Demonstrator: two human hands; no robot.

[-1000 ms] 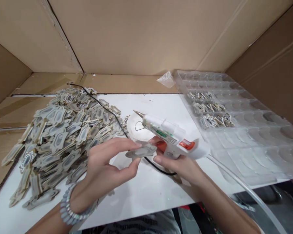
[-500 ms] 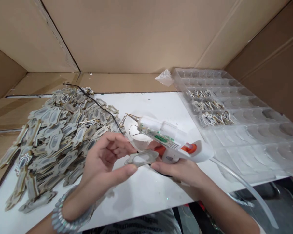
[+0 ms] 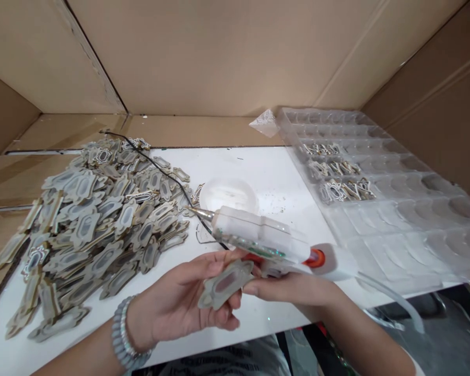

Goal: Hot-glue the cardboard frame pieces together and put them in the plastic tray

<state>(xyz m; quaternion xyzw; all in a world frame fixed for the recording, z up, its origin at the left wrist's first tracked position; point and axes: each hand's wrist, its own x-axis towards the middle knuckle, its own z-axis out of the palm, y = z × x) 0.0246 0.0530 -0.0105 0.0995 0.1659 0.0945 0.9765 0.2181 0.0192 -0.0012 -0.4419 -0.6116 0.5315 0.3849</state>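
My right hand (image 3: pixel 293 290) is closed round the handle of a white hot glue gun (image 3: pixel 262 232) with orange parts, its metal nozzle pointing left. A small grey scalloped frame-shaped piece (image 3: pixel 227 284) with a long oval centre lies tilted across the curled fingers of my left hand (image 3: pixel 196 300). My left thumb is at the piece's upper edge, and my right thumb tip is at its right end. The gun hides most of my right fingers. Behind the gun sits a white round dish (image 3: pixel 229 194).
A large heap of similar pieces (image 3: pixel 88 230) covers the left side. A black cord (image 3: pixel 156 167) crosses it towards the gun. On the right lies a clear compartment tray (image 3: pixel 399 230), with ornate pieces (image 3: pixel 344 190) in some compartments. Cardboard walls (image 3: pixel 227 57) surround the white table (image 3: pixel 274 167).
The glue gun has dropped lower and tilted, uncovering the dish. My left hand has turned palm up and moved right, and the frame-shaped piece has tilted with its left end lower.
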